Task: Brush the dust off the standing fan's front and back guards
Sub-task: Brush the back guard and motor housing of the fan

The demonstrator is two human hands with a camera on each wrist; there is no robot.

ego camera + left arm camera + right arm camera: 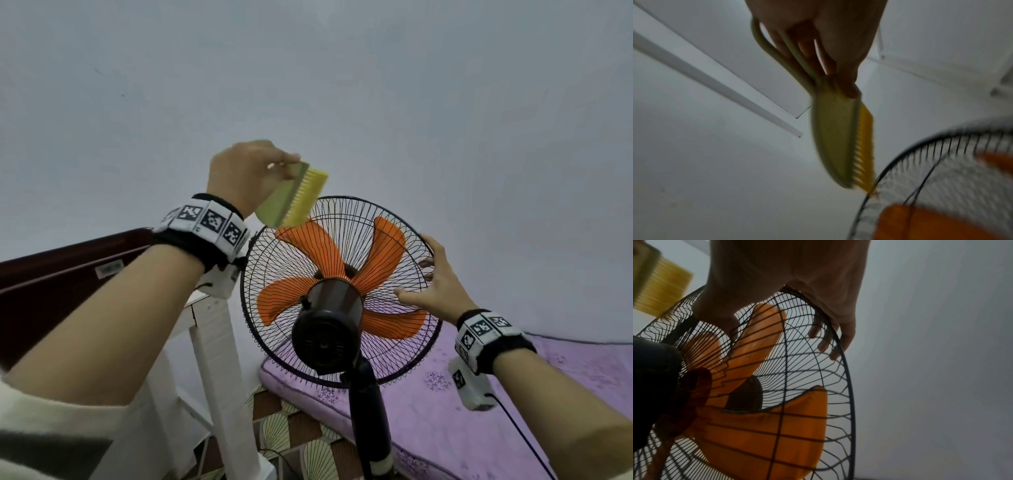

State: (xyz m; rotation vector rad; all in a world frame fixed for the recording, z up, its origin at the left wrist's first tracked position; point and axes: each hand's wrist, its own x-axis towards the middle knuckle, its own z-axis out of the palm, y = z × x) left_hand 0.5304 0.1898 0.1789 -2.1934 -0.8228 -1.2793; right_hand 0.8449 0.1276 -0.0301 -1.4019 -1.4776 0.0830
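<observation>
A standing fan with black wire guards [394, 349] and orange blades [322, 250] faces away from me, its dark motor housing [323, 332] toward the camera. My left hand [248, 171] grips the handle of a green brush [291, 195] with yellow bristles [865, 146]; the bristle tips touch the guard's upper left rim [875, 186]. My right hand [430, 287] holds the guard's right rim [840, 344], fingers curled over the front side, thumb [721, 318] on the back wires.
A purple mattress [513, 411] lies under and right of the fan. A white stand [212, 342] and a dark red board [51, 284] are at the left. The fan pole [370, 411] drops to a patterned floor [291, 445]. A pale wall fills the background.
</observation>
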